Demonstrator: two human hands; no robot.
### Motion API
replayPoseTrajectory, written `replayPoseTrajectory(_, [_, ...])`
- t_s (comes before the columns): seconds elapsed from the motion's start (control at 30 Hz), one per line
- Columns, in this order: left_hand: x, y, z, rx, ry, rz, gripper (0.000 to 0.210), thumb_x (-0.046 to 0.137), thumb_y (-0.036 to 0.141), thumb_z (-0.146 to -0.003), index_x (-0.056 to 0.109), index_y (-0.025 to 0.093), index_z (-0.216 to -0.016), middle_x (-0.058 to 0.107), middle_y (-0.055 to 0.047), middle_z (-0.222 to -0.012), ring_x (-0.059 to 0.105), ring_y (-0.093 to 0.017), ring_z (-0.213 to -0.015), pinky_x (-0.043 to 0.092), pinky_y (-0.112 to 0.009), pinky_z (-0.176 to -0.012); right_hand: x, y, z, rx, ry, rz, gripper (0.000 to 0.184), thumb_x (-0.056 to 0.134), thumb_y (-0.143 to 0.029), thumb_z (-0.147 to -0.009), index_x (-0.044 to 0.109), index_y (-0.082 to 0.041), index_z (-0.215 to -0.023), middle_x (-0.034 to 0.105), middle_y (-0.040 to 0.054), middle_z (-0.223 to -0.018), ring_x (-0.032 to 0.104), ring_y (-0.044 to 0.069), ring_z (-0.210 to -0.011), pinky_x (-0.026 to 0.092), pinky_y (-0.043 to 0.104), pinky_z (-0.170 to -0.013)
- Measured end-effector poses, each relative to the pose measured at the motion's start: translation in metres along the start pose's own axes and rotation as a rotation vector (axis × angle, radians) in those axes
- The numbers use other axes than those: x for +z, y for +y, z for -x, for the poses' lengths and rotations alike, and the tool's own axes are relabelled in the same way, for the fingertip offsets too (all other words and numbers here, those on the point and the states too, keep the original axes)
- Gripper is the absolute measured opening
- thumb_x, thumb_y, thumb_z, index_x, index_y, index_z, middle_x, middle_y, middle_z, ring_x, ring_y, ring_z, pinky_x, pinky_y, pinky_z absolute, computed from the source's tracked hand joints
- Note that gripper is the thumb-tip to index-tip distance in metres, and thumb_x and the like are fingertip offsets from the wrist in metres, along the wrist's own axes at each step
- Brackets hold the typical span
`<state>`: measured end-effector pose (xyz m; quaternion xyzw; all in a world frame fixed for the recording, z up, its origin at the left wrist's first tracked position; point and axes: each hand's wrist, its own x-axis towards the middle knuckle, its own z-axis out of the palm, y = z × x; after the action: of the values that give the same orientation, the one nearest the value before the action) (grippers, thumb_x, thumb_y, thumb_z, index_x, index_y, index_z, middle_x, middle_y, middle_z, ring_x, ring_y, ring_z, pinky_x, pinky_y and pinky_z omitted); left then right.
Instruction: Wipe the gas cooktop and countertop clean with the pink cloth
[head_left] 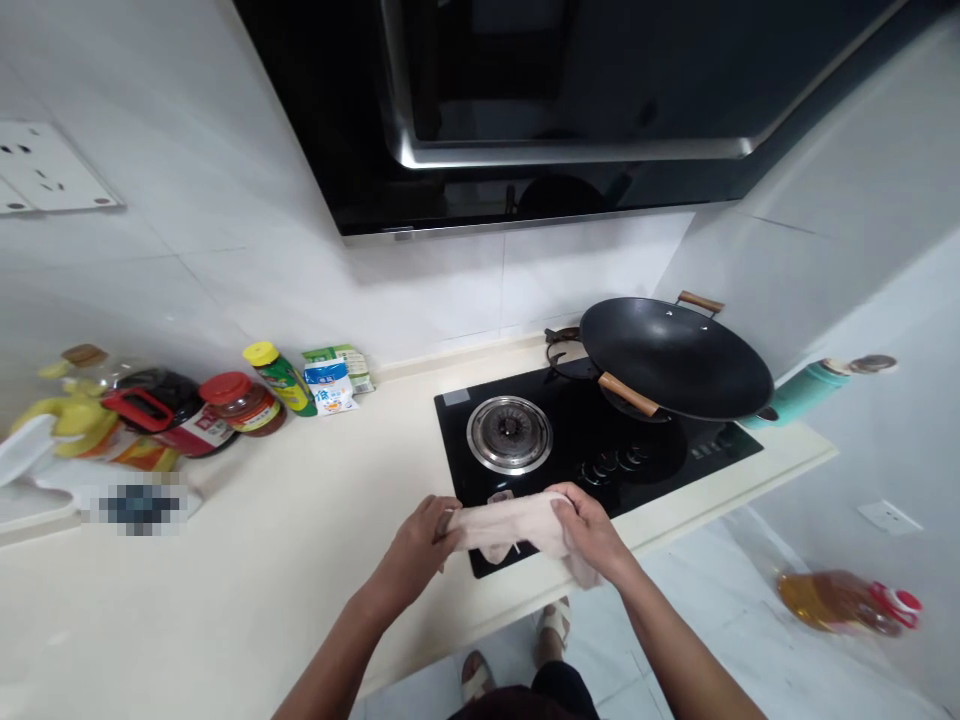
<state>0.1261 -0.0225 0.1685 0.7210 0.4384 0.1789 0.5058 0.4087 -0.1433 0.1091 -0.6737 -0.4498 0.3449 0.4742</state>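
Observation:
Between my two hands a pale pink cloth [506, 525] is stretched out, folded into a band above the front left part of the black gas stove [457, 450]. My left hand [421, 548] has its fingers closed round the cloth's left end. Pinched in my right hand [592, 528] is the other end, and some of the cloth hangs down below it. Just beyond the cloth lies the round left burner [510, 434], uncovered. The stove's knobs [615, 463] are to the right of it.
A large black wok [675, 355] with wooden handles tilts over the right burner. Along the wall at left stand a red-lidded jar [244, 403], a green bottle with yellow cap [281, 380] and seasoning packets [330, 385]. A range hood [562, 180] hangs overhead. An oil bottle [840, 600] is on the floor.

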Motion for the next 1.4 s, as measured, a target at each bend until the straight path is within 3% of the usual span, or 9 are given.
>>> replayPoseTrajectory(0.23, [0.002, -0.056, -0.005, -0.137, -0.084, 0.07, 0.057, 0.061, 0.069, -0.08, 0.065, 0.021, -0.109, 0.051, 0.008, -0.057, 0.045, -0.011, -0.048, 0.035, -0.025, -0.05, 0.013, 0.021, -0.036, 0.097, -0.172, 0.184, 0.038, 0.058, -0.049, -0.091, 0.068, -0.027, -0.12, 0.057, -0.0042, -0.076, 0.056, 0.016, -0.071, 0.048, 0.03, -0.071])
replayPoseTrajectory(0.4, [0.017, -0.097, -0.012, -0.185, 0.014, 0.039, 0.078, 0.041, 0.09, -0.076, 0.067, 0.019, -0.096, 0.042, 0.009, -0.047, 0.035, -0.011, -0.038, 0.031, -0.026, -0.041, 0.02, 0.038, -0.036, 0.087, -0.174, 0.266, 0.045, 0.061, -0.038, -0.087, 0.069, -0.03, -0.131, 0.065, 0.0042, -0.119, 0.063, 0.022, -0.11, 0.05, 0.039, -0.101])
replayPoseTrajectory(0.5, [0.018, -0.113, -0.006, -0.138, 0.116, -0.036, 0.073, 0.042, 0.082, -0.082, 0.071, 0.017, -0.1, 0.058, 0.0, -0.061, 0.052, -0.016, -0.05, 0.047, -0.032, -0.05, 0.012, 0.045, -0.015, 0.037, -0.31, 0.272, 0.062, 0.059, -0.028, -0.084, 0.06, -0.032, -0.146, 0.054, 0.0055, -0.145, 0.052, 0.025, -0.135, 0.04, 0.044, -0.117])
replayPoseTrajectory(0.63, [0.028, -0.113, 0.005, 0.017, 0.286, -0.19, 0.051, 0.055, 0.059, -0.088, 0.071, 0.019, -0.117, 0.07, -0.016, -0.11, 0.066, -0.031, -0.102, 0.054, -0.054, -0.095, 0.0, 0.056, 0.013, 0.008, -0.384, 0.25, 0.081, 0.061, -0.024, -0.079, 0.045, -0.032, -0.158, 0.039, 0.0068, -0.161, 0.039, 0.026, -0.148, 0.038, 0.044, -0.12])
replayPoseTrajectory(0.73, [0.061, -0.1, 0.012, 0.188, 0.239, -0.277, 0.035, 0.06, 0.042, -0.09, 0.072, 0.025, -0.118, 0.066, -0.016, -0.131, 0.058, -0.034, -0.126, 0.043, -0.059, -0.112, 0.002, 0.058, 0.018, -0.033, -0.298, 0.243, 0.064, 0.057, -0.026, -0.08, 0.059, -0.029, -0.143, 0.052, 0.0075, -0.148, 0.047, 0.025, -0.139, 0.042, 0.043, -0.115])
replayPoseTrajectory(0.83, [0.106, -0.087, 0.012, 0.328, 0.086, -0.33, 0.04, 0.071, 0.032, -0.082, 0.072, 0.031, -0.122, 0.066, -0.01, -0.137, 0.056, -0.034, -0.131, 0.044, -0.057, -0.114, 0.013, 0.048, 0.01, -0.053, -0.13, 0.247, 0.026, 0.049, -0.035, -0.089, 0.07, -0.024, -0.1, 0.066, 0.0057, -0.109, 0.062, 0.023, -0.105, 0.05, 0.038, -0.096])
replayPoseTrajectory(0.97, [0.142, -0.078, -0.002, 0.349, 0.028, -0.358, 0.063, 0.08, 0.025, -0.072, 0.065, 0.026, -0.134, 0.06, -0.015, -0.146, 0.051, -0.04, -0.137, 0.038, -0.065, -0.118, 0.034, 0.024, 0.0, -0.015, -0.014, 0.24, 0.036, 0.044, -0.051, -0.097, 0.049, -0.026, -0.072, 0.051, -0.0036, -0.068, 0.05, 0.016, -0.066, 0.042, 0.029, -0.066])
replayPoseTrajectory(1.17, [0.119, -0.06, -0.02, 0.317, 0.045, -0.207, 0.012, 0.061, 0.031, -0.09, 0.07, 0.024, -0.095, 0.072, -0.009, -0.109, 0.064, -0.028, -0.111, 0.05, -0.05, -0.105, 0.042, 0.011, 0.003, 0.019, -0.063, 0.116, 0.035, 0.052, -0.054, -0.095, 0.053, -0.024, -0.078, 0.055, -0.0054, -0.069, 0.053, 0.014, -0.068, 0.04, 0.026, -0.067])
replayPoseTrajectory(1.4, [0.055, -0.018, -0.002, 0.195, 0.159, 0.002, 0.036, 0.039, 0.05, -0.101, 0.06, 0.025, -0.088, 0.062, 0.001, -0.078, 0.06, -0.018, -0.075, 0.052, -0.031, -0.072, 0.026, 0.01, 0.015, 0.155, -0.312, 0.179, 0.03, 0.082, -0.03, -0.067, 0.072, -0.026, -0.095, 0.069, -0.0046, -0.083, 0.06, 0.016, -0.075, 0.042, 0.025, -0.067])
